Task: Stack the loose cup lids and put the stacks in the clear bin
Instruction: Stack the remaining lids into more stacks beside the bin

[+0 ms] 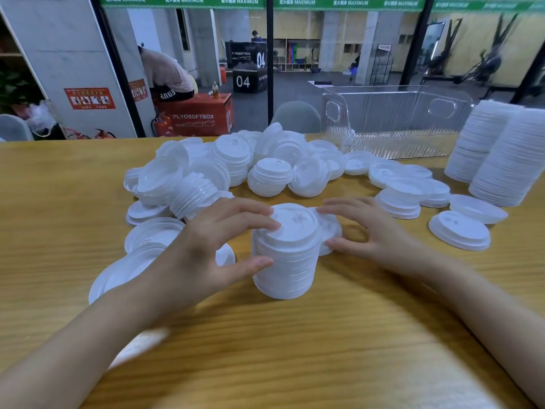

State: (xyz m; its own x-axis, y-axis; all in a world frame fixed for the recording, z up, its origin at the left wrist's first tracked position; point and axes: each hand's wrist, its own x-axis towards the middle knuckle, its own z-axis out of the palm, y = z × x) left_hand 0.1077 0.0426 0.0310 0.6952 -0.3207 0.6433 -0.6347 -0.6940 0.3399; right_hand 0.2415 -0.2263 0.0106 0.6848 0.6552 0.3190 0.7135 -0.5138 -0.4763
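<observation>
A short stack of white cup lids (284, 261) stands upright on the wooden table in front of me. My left hand (200, 255) grips it, fingers across its top and thumb against its side. My right hand (374, 231) pinches a single lid (330, 228) between fingers and thumb, tilted against the stack's upper right side. A pile of loose lids (236, 166) and small partial stacks spreads across the table behind. The clear bin (398, 119) stands at the back right; I see no lids in it.
Two tall lid stacks (501, 154) stand at the right edge, beside the bin. Single lids (458, 230) lie to the right of my right hand. More lids (147, 240) lie under my left forearm. Bare table (295, 349) is in front of me.
</observation>
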